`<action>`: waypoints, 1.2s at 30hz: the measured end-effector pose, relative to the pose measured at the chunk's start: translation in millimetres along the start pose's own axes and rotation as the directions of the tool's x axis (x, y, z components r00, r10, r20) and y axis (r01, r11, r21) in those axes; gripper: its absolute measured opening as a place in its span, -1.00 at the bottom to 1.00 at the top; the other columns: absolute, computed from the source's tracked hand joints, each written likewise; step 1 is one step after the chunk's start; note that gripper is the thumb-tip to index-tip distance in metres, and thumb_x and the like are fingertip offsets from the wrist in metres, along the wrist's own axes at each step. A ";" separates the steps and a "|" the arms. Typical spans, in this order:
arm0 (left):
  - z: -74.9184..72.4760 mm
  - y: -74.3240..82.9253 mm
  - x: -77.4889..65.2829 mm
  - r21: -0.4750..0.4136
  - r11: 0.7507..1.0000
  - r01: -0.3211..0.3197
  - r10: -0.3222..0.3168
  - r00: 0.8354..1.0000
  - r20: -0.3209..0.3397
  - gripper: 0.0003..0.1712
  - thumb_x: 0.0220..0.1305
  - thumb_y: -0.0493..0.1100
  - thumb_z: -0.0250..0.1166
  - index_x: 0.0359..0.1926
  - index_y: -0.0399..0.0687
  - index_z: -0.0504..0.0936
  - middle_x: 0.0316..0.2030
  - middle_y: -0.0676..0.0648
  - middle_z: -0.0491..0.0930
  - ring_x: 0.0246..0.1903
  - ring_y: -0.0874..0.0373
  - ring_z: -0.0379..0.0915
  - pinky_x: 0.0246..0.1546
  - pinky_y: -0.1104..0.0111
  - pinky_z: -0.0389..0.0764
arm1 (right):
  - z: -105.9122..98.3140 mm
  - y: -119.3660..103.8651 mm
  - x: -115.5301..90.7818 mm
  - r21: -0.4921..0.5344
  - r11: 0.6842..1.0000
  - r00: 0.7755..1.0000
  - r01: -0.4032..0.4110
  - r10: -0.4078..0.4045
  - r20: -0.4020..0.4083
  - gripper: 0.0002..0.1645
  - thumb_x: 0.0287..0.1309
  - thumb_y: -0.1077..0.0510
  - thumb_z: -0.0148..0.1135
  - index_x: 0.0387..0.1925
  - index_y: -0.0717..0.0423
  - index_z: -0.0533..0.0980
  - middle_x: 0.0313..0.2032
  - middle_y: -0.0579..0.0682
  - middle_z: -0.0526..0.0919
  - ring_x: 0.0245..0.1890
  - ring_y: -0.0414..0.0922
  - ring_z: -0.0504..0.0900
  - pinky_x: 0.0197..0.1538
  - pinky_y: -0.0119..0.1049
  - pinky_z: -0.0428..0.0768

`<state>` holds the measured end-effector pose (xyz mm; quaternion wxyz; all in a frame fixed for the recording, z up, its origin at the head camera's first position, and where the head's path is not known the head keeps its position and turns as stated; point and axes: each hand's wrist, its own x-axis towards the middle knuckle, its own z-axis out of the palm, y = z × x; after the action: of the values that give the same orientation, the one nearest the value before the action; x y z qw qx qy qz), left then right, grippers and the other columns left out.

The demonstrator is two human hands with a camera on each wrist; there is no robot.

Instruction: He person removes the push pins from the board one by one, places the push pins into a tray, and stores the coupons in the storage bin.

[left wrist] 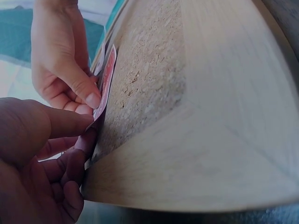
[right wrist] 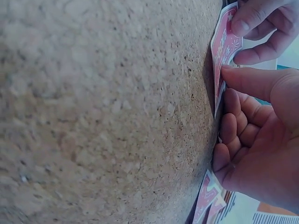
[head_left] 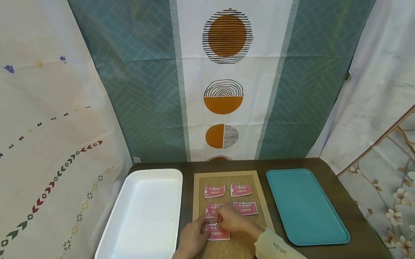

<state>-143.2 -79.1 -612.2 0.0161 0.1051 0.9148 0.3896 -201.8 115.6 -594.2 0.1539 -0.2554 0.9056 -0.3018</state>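
Observation:
A red-and-pink paper coupon (head_left: 218, 232) lies against the cork board (head_left: 239, 246), lowest in the left column. My left hand (head_left: 193, 236) is at its left edge; in the left wrist view the thumb (left wrist: 74, 122) lies on the paper with fingers behind it, pinching the edge. My right hand (head_left: 231, 219) is at the coupon's top edge with fingers curled. Its thumb and fingertips pinch a small pale pin, mostly hidden by the fingers. In the right wrist view the right thumb (right wrist: 252, 83) meets the coupon (right wrist: 224, 51) at its edge.
Several similar coupons, among them one at top right (head_left: 241, 190) and one below it (head_left: 245, 208), are on the wood-framed board. To the left stands a white tray (head_left: 142, 223), to the right a teal tray (head_left: 308, 210). Patterned curtains (head_left: 219, 72) surround the dark table (head_left: 362, 231).

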 end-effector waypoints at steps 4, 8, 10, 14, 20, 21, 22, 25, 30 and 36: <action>0.6 -1.0 -0.2 -0.006 1.000 0.003 -0.003 1.000 0.001 -0.74 0.18 -0.27 0.48 -0.08 -0.08 0.75 -0.60 0.22 0.41 -0.63 0.38 0.24 -0.63 0.43 0.23 | 0.2 1.0 0.1 0.030 1.000 1.000 0.000 0.000 0.007 -0.80 0.14 0.36 0.48 -0.40 0.05 0.61 -0.53 -0.23 0.53 -0.52 -0.36 0.44 -0.44 -0.44 0.48; 1.2 -1.2 -0.1 -0.007 1.000 0.006 -0.006 1.000 -0.001 -0.74 0.18 -0.28 0.48 -0.08 -0.09 0.74 -0.60 0.21 0.42 -0.63 0.38 0.25 -0.62 0.44 0.25 | 0.7 2.7 0.8 0.037 0.999 1.000 -0.002 0.001 0.010 -0.80 0.15 0.35 0.47 -0.40 0.04 0.60 -0.52 -0.24 0.53 -0.53 -0.35 0.44 -0.45 -0.44 0.48; 1.1 -0.6 0.0 -0.012 1.000 0.007 -0.007 1.000 -0.002 -0.73 0.18 -0.27 0.48 -0.07 -0.10 0.74 -0.59 0.21 0.42 -0.62 0.37 0.25 -0.62 0.43 0.25 | 0.9 3.8 1.0 0.046 0.999 1.000 -0.006 0.005 0.016 -0.80 0.15 0.34 0.48 -0.40 0.04 0.60 -0.52 -0.23 0.53 -0.53 -0.35 0.44 -0.46 -0.44 0.47; 0.9 0.4 -0.3 -0.017 1.000 0.026 -0.026 1.000 0.010 -0.75 0.20 -0.26 0.48 -0.07 -0.09 0.74 -0.59 0.20 0.43 -0.62 0.36 0.27 -0.62 0.43 0.26 | 0.3 4.7 1.2 0.076 0.997 0.999 -0.013 0.011 0.032 -0.80 0.14 0.32 0.49 -0.40 0.04 0.60 -0.52 -0.22 0.53 -0.53 -0.34 0.45 -0.46 -0.44 0.47; 0.0 1.4 0.4 -0.013 0.999 0.048 -0.048 0.999 0.026 -0.76 0.21 -0.25 0.47 -0.09 -0.05 0.74 -0.60 0.20 0.43 -0.63 0.35 0.28 -0.63 0.43 0.24 | -0.5 5.0 1.6 0.066 0.998 1.000 -0.005 0.003 0.030 -0.79 0.12 0.32 0.51 -0.41 0.04 0.59 -0.53 -0.24 0.52 -0.54 -0.35 0.44 -0.47 -0.44 0.45; -0.1 1.4 0.6 -0.014 0.999 0.048 -0.048 0.998 0.027 -0.76 0.21 -0.25 0.47 -0.08 -0.05 0.74 -0.61 0.20 0.42 -0.63 0.35 0.28 -0.63 0.43 0.24 | -0.5 5.2 1.8 0.062 0.998 1.000 -0.005 0.003 0.030 -0.79 0.11 0.32 0.51 -0.41 0.04 0.59 -0.53 -0.24 0.51 -0.54 -0.36 0.44 -0.47 -0.45 0.45; 0.1 1.2 0.6 -0.015 0.999 0.046 -0.046 0.999 0.026 -0.77 0.21 -0.25 0.47 -0.09 -0.06 0.73 -0.60 0.20 0.43 -0.63 0.36 0.28 -0.62 0.43 0.24 | -0.7 4.9 1.8 0.061 0.998 1.000 -0.003 0.002 0.029 -0.79 0.11 0.32 0.51 -0.41 0.04 0.59 -0.53 -0.24 0.51 -0.54 -0.35 0.43 -0.47 -0.44 0.45; 0.4 0.9 0.2 -0.008 0.999 0.033 -0.032 0.999 0.018 -0.78 0.19 -0.26 0.47 -0.11 -0.06 0.72 -0.60 0.21 0.43 -0.63 0.36 0.28 -0.62 0.43 0.25 | -1.5 4.0 1.7 0.062 0.998 1.000 -0.006 0.004 0.028 -0.79 0.12 0.32 0.51 -0.41 0.04 0.59 -0.53 -0.24 0.51 -0.54 -0.35 0.43 -0.47 -0.44 0.45; 1.0 0.5 -0.3 -0.002 1.000 0.028 -0.028 1.000 0.009 -0.78 0.18 -0.27 0.47 -0.13 -0.07 0.72 -0.60 0.21 0.44 -0.62 0.36 0.28 -0.61 0.43 0.26 | -2.2 2.8 1.4 0.061 0.998 1.000 -0.009 0.008 0.023 -0.79 0.12 0.32 0.50 -0.41 0.04 0.59 -0.53 -0.23 0.51 -0.54 -0.35 0.43 -0.46 -0.44 0.45; 1.4 0.0 -0.1 -0.001 0.999 0.046 -0.046 0.999 0.019 -0.78 0.21 -0.24 0.48 -0.11 -0.03 0.72 -0.60 0.21 0.43 -0.62 0.35 0.29 -0.61 0.43 0.25 | -2.6 1.7 0.7 0.069 0.998 1.000 -0.008 0.006 0.025 -0.79 0.11 0.32 0.51 -0.41 0.05 0.59 -0.53 -0.23 0.52 -0.54 -0.35 0.43 -0.46 -0.44 0.45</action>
<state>-143.0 -78.2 -613.1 0.0337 0.0875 0.9166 0.3887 -204.2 117.6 -593.4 0.1747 -0.2503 0.8935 -0.3294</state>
